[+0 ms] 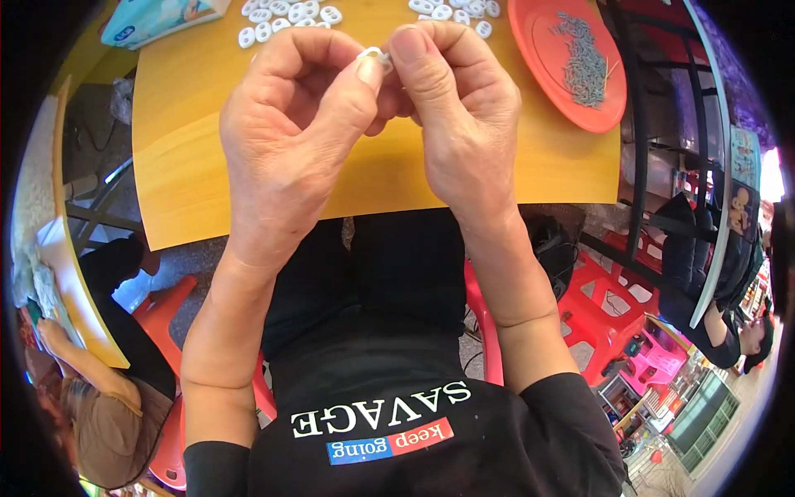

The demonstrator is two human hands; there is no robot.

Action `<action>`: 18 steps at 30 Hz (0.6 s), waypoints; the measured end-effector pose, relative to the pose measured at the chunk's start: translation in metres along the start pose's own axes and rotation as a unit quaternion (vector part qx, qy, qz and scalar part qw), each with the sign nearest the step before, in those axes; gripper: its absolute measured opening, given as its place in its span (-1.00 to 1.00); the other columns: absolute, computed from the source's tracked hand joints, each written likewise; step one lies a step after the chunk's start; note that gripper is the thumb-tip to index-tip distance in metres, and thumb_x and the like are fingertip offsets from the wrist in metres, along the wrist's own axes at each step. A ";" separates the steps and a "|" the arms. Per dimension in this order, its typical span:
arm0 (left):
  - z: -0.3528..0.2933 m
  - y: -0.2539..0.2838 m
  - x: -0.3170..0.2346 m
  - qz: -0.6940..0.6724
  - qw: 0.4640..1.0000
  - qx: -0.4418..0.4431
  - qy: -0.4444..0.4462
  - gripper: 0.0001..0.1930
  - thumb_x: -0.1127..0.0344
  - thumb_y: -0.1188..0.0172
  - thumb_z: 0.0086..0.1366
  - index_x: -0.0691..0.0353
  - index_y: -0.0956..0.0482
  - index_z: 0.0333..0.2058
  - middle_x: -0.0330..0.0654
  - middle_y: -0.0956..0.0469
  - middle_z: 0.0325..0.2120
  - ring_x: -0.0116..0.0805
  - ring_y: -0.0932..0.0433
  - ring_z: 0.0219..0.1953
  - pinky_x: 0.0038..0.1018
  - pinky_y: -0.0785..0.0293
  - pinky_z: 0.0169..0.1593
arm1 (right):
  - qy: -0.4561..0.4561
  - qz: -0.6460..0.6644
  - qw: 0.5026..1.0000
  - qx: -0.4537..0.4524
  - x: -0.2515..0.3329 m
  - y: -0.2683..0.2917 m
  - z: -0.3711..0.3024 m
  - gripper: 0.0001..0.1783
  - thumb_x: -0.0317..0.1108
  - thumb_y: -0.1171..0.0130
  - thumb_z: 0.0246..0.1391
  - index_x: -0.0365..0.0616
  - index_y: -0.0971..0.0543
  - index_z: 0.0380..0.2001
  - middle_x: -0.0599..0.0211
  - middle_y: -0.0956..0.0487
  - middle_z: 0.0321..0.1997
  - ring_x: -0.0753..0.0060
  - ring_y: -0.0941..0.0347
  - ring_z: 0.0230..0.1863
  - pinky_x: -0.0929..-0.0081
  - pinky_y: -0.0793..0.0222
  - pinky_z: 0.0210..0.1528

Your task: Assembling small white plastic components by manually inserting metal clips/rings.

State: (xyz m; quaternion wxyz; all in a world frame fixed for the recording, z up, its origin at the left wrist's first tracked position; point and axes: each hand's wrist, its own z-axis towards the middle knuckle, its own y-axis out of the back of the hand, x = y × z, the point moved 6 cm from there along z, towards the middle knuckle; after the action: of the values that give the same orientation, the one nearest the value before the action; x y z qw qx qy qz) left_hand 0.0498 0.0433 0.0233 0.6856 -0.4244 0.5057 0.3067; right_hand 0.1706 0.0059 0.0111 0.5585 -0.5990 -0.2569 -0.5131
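Over the far part of the yellow table, my left hand (286, 145) pinches a small white plastic piece (373, 53) between thumb and fingers. My right hand (465, 120) meets it from the other side, thumb and fingertips pressed together at the piece's edge. Whatever the right fingertips hold is mostly covered; a small greyish bit shows between the hands. Beyond the left hand lies a group of white oval pieces with two holes (262, 31). More white oval pieces (441, 12) lie behind the right hand. Right of that hand, a red plate (542, 62) carries many small grey screws (585, 70).
A tissue pack (161, 18) lies at the table's (178, 149) far left corner. Red stools (600, 306) stand on the floor at right. One person (108, 414) sits at another table on the left; another person (729, 335) is at the far right.
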 end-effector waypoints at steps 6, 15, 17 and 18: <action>-0.002 0.000 -0.003 0.052 0.998 -0.009 -0.029 -0.88 0.45 -0.20 0.32 0.37 -0.48 -0.24 -0.25 -0.57 -0.41 -0.55 -0.59 -0.34 -0.62 -0.54 -0.23 | 0.052 -0.063 0.997 -0.018 0.006 0.001 -0.001 -0.81 -0.36 -0.16 0.25 -0.29 -0.48 -0.29 0.35 -0.56 -0.47 0.64 -0.49 -0.51 0.69 -0.45 -0.46; -0.002 0.000 -0.005 0.204 0.978 0.026 -0.029 -0.86 0.43 -0.17 0.35 0.36 -0.50 -0.17 -0.27 -0.54 -0.37 -0.59 -0.49 -0.35 -0.65 -0.43 -0.24 | 0.023 -0.126 0.992 -0.008 0.008 0.011 -0.001 -0.81 -0.36 -0.20 0.22 -0.30 -0.52 -0.32 0.38 -0.55 -0.48 0.63 -0.50 -0.49 0.69 -0.47 -0.43; -0.001 0.002 -0.002 0.125 0.991 0.034 0.007 -0.86 0.42 -0.17 0.35 0.36 -0.51 -0.18 -0.26 -0.54 -0.37 -0.59 -0.49 -0.36 -0.65 -0.43 -0.24 | -0.012 -0.099 0.995 -0.002 0.009 0.013 0.000 -0.79 -0.33 -0.20 0.23 -0.29 -0.53 -0.32 0.38 -0.55 -0.47 0.62 -0.50 -0.49 0.68 -0.47 -0.43; -0.001 0.002 0.002 0.044 0.997 0.041 0.045 -0.85 0.41 -0.17 0.35 0.37 -0.51 -0.18 -0.26 -0.55 -0.37 -0.58 -0.49 -0.36 -0.65 -0.43 -0.23 | -0.049 -0.073 0.996 0.004 0.006 0.012 0.000 -0.77 -0.30 -0.19 0.24 -0.29 -0.53 -0.32 0.37 -0.55 -0.47 0.62 -0.50 -0.49 0.67 -0.48 -0.42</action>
State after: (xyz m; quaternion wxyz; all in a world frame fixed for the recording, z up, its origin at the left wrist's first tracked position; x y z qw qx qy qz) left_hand 0.0479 0.0431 0.0202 0.6647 -0.3867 0.5662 0.2968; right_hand 0.1834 0.0012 0.0121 0.5088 -0.6007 -0.3292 -0.5215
